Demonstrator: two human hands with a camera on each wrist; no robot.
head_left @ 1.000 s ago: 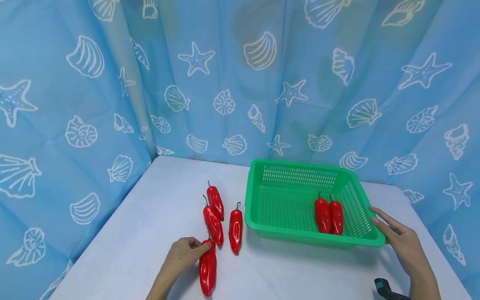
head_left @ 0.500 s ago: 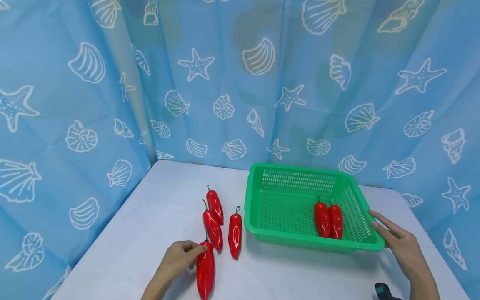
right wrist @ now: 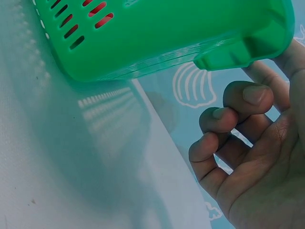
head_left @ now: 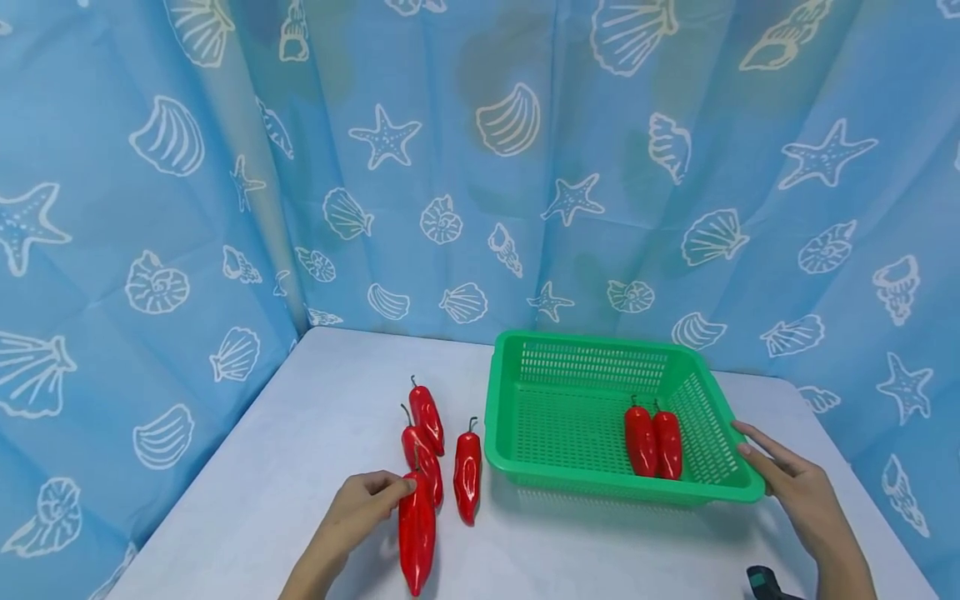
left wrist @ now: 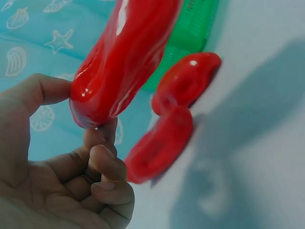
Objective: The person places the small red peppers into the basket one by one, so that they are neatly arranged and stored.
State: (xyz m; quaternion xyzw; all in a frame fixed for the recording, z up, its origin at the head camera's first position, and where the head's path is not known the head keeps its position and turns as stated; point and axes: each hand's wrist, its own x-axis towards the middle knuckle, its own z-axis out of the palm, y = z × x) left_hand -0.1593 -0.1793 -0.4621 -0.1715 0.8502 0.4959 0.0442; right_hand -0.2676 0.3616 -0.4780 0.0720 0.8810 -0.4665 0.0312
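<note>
My left hand (head_left: 358, 510) pinches a glossy red chili pepper (head_left: 417, 533) near its stem end, thumb and index finger at its top. In the left wrist view the held pepper (left wrist: 126, 52) hangs clear of the table, the other fingers loosely curled below it. On the right, my right hand (head_left: 810, 498) holds the right rim of a green plastic basket (head_left: 600, 477) with thumb and index finger. The right wrist view has the basket wall (right wrist: 157, 33) above the other, curled fingers. Two red peppers (head_left: 641, 442) lie side by side in the basket's right part.
Several red peppers lie on the white table: one pepper (head_left: 426, 417) at the back, another pepper (head_left: 422, 454) partly behind the held one, and a third pepper (head_left: 467, 475) left of the basket. A dark object (head_left: 765, 581) shows at the lower right. A blue shell-patterned curtain (head_left: 450, 167) surrounds the table.
My left hand has raised the pepper it pinches off the table, and it now overlaps the pepper behind. The right hand stays at the basket rim. The head view has shifted slightly.
</note>
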